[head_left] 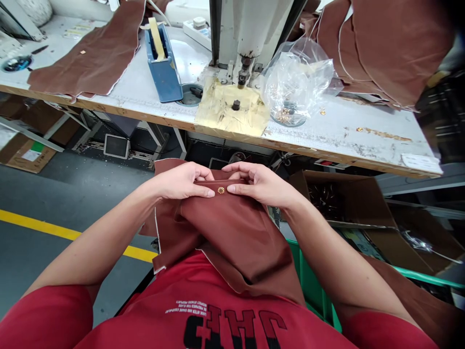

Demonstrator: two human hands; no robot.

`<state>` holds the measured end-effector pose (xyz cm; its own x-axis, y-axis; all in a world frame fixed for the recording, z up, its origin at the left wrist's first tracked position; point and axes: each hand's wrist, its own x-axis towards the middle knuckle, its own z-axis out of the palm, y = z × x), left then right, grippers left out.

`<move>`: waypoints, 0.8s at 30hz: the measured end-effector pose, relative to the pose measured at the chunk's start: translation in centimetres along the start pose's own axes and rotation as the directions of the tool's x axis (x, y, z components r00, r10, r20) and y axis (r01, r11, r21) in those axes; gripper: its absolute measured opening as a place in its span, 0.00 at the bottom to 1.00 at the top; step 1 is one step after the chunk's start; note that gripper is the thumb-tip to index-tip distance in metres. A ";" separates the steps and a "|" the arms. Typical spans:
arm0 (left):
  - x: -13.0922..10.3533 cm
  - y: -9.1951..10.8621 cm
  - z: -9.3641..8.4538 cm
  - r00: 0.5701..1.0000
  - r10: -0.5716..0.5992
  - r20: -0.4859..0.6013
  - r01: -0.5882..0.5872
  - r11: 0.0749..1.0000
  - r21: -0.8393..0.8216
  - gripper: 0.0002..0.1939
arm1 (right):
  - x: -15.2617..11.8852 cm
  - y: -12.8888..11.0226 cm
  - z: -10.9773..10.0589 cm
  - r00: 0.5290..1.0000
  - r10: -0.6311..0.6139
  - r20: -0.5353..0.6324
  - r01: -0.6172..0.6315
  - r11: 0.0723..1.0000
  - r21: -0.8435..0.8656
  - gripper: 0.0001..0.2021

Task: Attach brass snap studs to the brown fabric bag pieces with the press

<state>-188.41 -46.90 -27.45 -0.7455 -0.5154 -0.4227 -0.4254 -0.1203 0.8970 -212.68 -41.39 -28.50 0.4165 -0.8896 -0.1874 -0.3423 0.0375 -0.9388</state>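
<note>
A brown leather-like piece (pixel 232 228) lies over my lap, its upper edge folded and raised between my hands. Set in that edge is a small gold snap fastener (pixel 221 190). My left hand (pixel 189 182) pinches the edge just left of the snap, thumb in front and fingers behind. On the other side, my right hand (pixel 254 182) grips the same edge, its thumb close beside the snap. Some fingertips are hidden behind the material. Beyond my hands stands a press (pixel 245 63) with a small die (pixel 236 104) on a taped yellow patch.
On the workbench (pixel 145 104) stand a blue tape dispenser (pixel 163 68) and a clear plastic bag (pixel 296 77) over a dish of gold parts. Brown pieces lie left (pixel 90 53) and are stacked right (pixel 385 48). Below right are a cardboard box (pixel 363 198) and a green crate (pixel 316 286).
</note>
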 end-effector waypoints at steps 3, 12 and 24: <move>-0.1 -0.5 -0.5 0.985 -0.015 -0.173 0.009 0.999 -0.038 0.13 | -0.2 -0.8 0.2 0.961 -0.142 -0.237 0.030 0.906 -0.422 0.20; 1.1 -0.1 -0.1 0.694 0.014 -0.719 -0.388 0.849 -0.358 0.17 | 0.1 -4.5 4.5 0.899 -0.299 -0.319 -0.073 0.618 -0.783 0.28; -0.2 -1.2 6.1 0.852 0.102 -0.513 -0.232 0.953 -0.196 0.12 | 1.3 0.6 5.0 0.925 -0.144 -0.351 -0.139 0.732 -0.667 0.23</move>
<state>-190.85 -41.51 -29.27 -0.4152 -0.8870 -0.2023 -0.1320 -0.1612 0.9780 -208.13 -40.24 -30.77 0.1394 -0.9882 0.0631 -0.8701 -0.1526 -0.4686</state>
